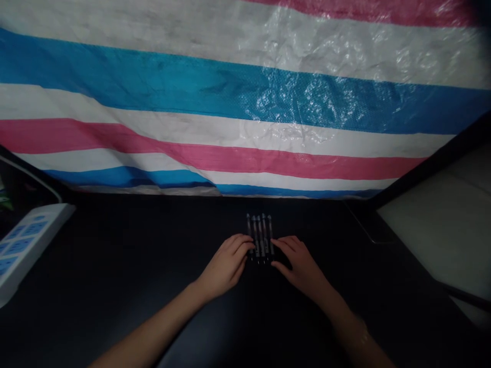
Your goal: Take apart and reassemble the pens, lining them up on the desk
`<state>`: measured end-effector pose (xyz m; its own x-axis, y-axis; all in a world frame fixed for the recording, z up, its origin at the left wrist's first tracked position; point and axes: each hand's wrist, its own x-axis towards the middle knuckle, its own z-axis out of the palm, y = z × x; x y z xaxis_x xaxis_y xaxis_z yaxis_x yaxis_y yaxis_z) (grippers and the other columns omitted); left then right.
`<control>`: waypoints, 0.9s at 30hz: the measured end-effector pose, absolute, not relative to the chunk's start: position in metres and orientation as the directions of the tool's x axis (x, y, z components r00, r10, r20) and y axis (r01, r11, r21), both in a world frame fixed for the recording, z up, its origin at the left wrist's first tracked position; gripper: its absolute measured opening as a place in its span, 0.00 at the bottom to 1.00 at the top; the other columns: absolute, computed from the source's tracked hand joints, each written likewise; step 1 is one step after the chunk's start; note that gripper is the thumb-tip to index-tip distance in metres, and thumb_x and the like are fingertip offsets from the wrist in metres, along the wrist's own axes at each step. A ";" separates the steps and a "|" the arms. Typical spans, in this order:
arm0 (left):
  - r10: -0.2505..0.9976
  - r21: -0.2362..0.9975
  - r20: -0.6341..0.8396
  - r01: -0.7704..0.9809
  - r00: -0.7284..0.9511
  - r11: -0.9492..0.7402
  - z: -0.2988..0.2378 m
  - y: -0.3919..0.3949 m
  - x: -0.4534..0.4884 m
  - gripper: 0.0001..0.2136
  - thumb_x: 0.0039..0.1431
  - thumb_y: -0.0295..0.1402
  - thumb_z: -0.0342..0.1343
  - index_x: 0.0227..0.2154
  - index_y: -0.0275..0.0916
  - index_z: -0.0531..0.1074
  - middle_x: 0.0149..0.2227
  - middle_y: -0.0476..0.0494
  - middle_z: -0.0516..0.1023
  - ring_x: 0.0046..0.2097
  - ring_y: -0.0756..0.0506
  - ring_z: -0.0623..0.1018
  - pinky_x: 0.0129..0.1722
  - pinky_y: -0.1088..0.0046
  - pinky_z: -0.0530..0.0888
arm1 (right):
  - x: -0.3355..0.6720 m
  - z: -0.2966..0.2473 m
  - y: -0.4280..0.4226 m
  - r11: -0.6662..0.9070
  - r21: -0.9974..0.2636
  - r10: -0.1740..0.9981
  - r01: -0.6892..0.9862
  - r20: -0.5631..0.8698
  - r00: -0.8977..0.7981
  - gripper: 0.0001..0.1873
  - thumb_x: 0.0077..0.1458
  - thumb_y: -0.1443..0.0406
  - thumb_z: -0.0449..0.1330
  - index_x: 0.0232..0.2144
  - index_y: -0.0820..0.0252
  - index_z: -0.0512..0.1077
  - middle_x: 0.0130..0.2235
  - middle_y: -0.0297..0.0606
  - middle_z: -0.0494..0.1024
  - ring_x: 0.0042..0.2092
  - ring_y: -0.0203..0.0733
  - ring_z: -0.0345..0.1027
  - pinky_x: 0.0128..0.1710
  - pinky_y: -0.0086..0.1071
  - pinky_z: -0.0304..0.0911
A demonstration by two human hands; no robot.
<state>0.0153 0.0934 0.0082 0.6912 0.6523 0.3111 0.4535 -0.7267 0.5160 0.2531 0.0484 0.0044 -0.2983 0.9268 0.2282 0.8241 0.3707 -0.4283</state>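
Several dark pens (260, 232) lie side by side in a neat row on a black table (153, 266), their length pointing away from me. My left hand (226, 265) rests flat at the row's left side, fingertips touching the outermost pen. My right hand (298, 263) lies at the right side, fingers stretched and touching the pens there. Both hands flank the row and neither lifts a pen.
A striped plastic tarp (245, 102) in white, blue and pink hangs behind the table. A white power strip (23, 243) with blue sockets sits at the left edge. At the right, the table edge (422, 168) gives way to a pale floor (441, 225).
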 end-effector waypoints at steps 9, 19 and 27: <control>0.659 0.497 0.318 0.472 0.681 -0.728 0.008 0.093 0.014 0.16 0.60 0.21 0.46 0.48 0.41 0.68 0.48 0.38 0.69 0.47 0.41 0.71 0.46 0.61 0.73 | 0.249 0.004 0.049 0.376 -0.459 0.922 0.805 0.269 -0.278 0.22 0.55 0.67 0.62 0.53 0.56 0.68 0.48 0.45 0.74 0.50 0.52 0.66 0.49 0.49 0.64; 0.617 0.393 0.350 0.488 0.705 -0.780 0.005 0.093 0.011 0.12 0.62 0.21 0.46 0.42 0.41 0.70 0.48 0.40 0.73 0.45 0.42 0.74 0.44 0.64 0.73 | 0.228 0.025 0.034 -0.095 -0.928 0.984 0.360 -0.143 -0.108 0.16 0.60 0.58 0.54 0.24 0.59 0.69 0.18 0.29 0.66 0.20 0.33 0.58 0.21 0.27 0.55; 0.398 0.267 0.553 0.297 0.732 -0.917 0.015 0.072 0.010 0.11 0.66 0.24 0.46 0.48 0.35 0.67 0.46 0.38 0.78 0.42 0.44 0.77 0.41 0.68 0.75 | 0.203 0.021 0.017 -0.491 -0.864 0.810 -0.115 -0.403 -0.426 0.24 0.58 0.45 0.53 0.37 0.61 0.65 0.20 0.30 0.72 0.13 0.26 0.51 0.10 0.20 0.43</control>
<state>0.0103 0.0718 0.0151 0.7318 0.3984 0.5529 0.2971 -0.9167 0.2674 0.2034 0.0168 0.0209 -0.4259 0.8099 -0.4033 -0.1148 -0.4906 -0.8638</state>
